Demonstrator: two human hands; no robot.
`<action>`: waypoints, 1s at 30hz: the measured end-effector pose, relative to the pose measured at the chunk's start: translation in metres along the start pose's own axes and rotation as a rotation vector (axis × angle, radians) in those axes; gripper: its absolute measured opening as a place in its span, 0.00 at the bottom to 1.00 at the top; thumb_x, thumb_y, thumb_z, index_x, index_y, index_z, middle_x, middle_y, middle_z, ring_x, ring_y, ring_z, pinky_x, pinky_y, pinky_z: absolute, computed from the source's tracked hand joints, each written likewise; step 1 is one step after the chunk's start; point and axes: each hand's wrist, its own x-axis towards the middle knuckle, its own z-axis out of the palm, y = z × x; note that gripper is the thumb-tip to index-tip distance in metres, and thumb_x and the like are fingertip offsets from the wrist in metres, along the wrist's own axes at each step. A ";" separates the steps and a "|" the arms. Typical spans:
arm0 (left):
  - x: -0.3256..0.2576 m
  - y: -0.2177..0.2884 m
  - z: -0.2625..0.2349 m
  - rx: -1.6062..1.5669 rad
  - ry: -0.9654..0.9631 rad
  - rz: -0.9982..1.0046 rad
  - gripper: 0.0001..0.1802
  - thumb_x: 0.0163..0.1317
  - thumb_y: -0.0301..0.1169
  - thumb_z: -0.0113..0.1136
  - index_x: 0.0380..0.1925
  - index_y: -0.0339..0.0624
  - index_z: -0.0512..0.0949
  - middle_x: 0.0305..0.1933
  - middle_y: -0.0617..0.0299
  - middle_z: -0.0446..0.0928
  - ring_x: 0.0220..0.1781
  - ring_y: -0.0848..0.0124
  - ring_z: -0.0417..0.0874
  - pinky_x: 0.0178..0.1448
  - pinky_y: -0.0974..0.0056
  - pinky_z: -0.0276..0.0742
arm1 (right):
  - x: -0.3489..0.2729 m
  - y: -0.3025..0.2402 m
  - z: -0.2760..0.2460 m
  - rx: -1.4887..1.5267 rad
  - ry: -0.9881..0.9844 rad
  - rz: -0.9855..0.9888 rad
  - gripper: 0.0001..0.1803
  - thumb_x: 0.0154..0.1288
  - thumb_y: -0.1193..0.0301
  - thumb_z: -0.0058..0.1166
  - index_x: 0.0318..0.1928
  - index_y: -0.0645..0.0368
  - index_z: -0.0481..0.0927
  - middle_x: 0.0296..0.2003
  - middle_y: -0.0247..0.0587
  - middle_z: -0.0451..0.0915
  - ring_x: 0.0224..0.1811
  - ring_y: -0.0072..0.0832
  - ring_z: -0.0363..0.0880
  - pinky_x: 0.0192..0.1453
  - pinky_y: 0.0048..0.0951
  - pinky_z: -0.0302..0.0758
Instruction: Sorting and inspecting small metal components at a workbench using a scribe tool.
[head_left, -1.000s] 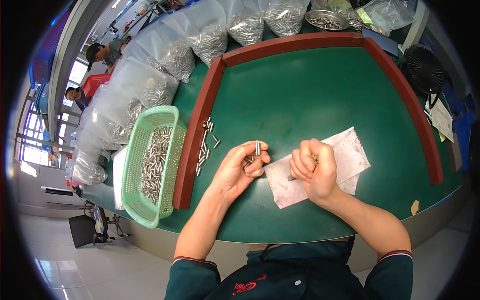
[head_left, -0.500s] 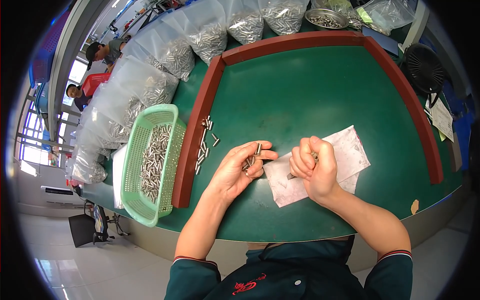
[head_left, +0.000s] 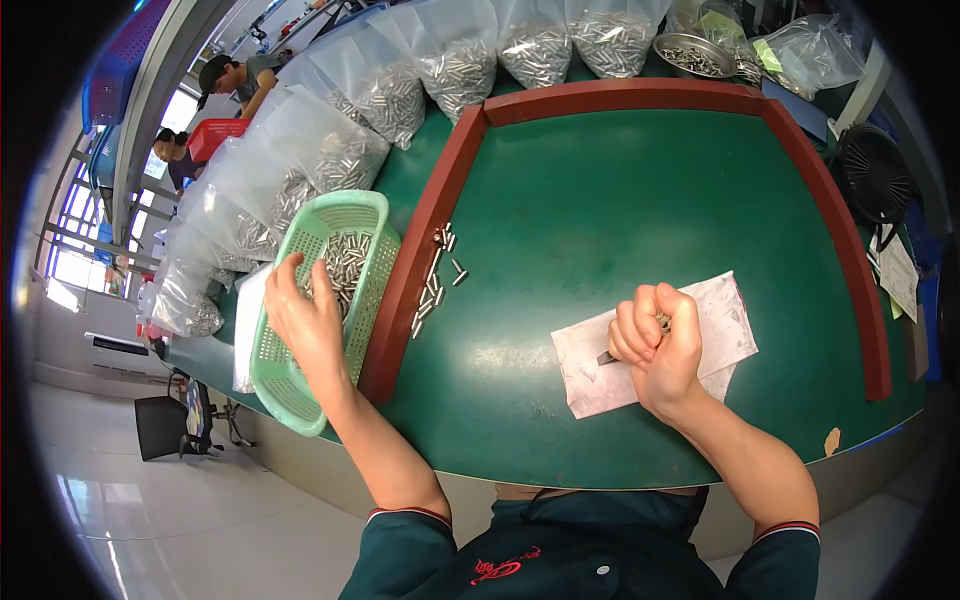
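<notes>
My left hand (head_left: 308,325) is over the green plastic basket (head_left: 300,408), its fingers spread above the short metal pins (head_left: 348,265) inside. No pin shows between those fingers, though the palm side is partly hidden. Over the stained white cloth (head_left: 725,320), my right hand (head_left: 662,345) is closed in a fist around a small tool (head_left: 606,358). Its flat dark tip sticks out on the left, and a brassy end shows at the top of the fist. The rest of the tool is hidden.
Several loose pins (head_left: 430,297) lie beside the dark red wooden border (head_left: 418,270) on the green table. Clear bags of pins (head_left: 460,75) line the far and left sides. A metal bowl (head_left: 692,56) and black fan (head_left: 872,175) stand far right. Two people work beyond.
My left hand has moved left from beside the cloth to the basket; the pins it held no longer show. My right hand keeps its grip over the cloth. The view has shifted slightly.
</notes>
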 end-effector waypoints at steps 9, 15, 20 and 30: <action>-0.025 0.072 0.027 -0.493 -0.557 0.235 0.08 0.47 0.21 0.57 0.31 0.34 0.76 0.26 0.52 0.74 0.27 0.57 0.76 0.33 0.61 0.71 | 0.003 -0.001 -0.006 -0.018 0.018 -0.009 0.20 0.61 0.66 0.28 0.11 0.54 0.52 0.06 0.30 0.51 0.09 0.17 0.43 0.14 0.22 0.44; -0.041 0.074 0.035 -0.383 -0.611 0.290 0.09 0.45 0.21 0.58 0.30 0.33 0.76 0.25 0.51 0.70 0.31 0.53 0.72 0.37 0.55 0.68 | 0.001 0.000 -0.004 -0.009 0.010 -0.004 0.20 0.61 0.65 0.28 0.11 0.54 0.52 0.06 0.30 0.51 0.09 0.17 0.43 0.14 0.22 0.44; -0.043 0.076 0.042 -0.368 -0.594 0.312 0.05 0.45 0.21 0.57 0.25 0.32 0.75 0.23 0.50 0.71 0.28 0.53 0.74 0.34 0.56 0.69 | 0.002 0.000 -0.007 -0.002 0.001 -0.002 0.20 0.61 0.66 0.28 0.11 0.54 0.53 0.06 0.30 0.51 0.09 0.17 0.44 0.14 0.22 0.45; -0.048 0.086 0.034 -0.431 -0.769 0.183 0.05 0.47 0.25 0.55 0.23 0.34 0.71 0.21 0.52 0.71 0.24 0.60 0.74 0.30 0.60 0.68 | 0.004 -0.002 -0.009 0.031 0.001 0.009 0.20 0.61 0.68 0.28 0.11 0.55 0.53 0.06 0.31 0.52 0.09 0.17 0.44 0.14 0.21 0.45</action>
